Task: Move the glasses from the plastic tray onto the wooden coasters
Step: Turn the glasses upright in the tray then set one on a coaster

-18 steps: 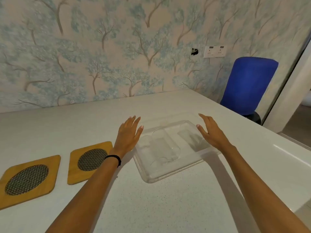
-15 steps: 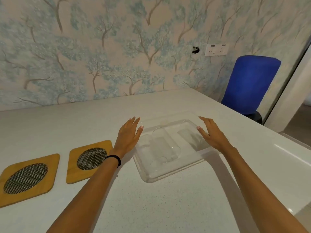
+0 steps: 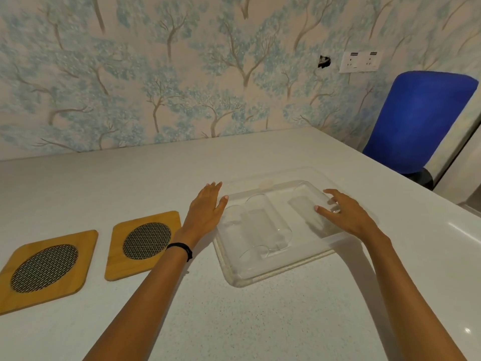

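Note:
A clear plastic tray (image 3: pixel 270 274) lies on the white table with clear glasses lying on their sides in it: two at the left (image 3: pixel 263 225) and one at the right (image 3: pixel 305 209). My left hand (image 3: pixel 205 209) hovers flat at the tray's left rim, fingers apart, holding nothing. Over the tray's right side, my right hand (image 3: pixel 346 214) reaches with spread fingers, its fingertips at the right glass. Two wooden coasters with dark mesh centres sit left of the tray, one near (image 3: pixel 143 243) and one farther left (image 3: pixel 45 269).
The white table (image 3: pixel 260 321) runs up to a wallpapered wall. A blue chair (image 3: pixel 416 118) stands beyond the table's right corner. The table's right edge falls off near the chair.
My right hand has moved left over the tray toward the right glass. The left hand stays at the tray's left rim.

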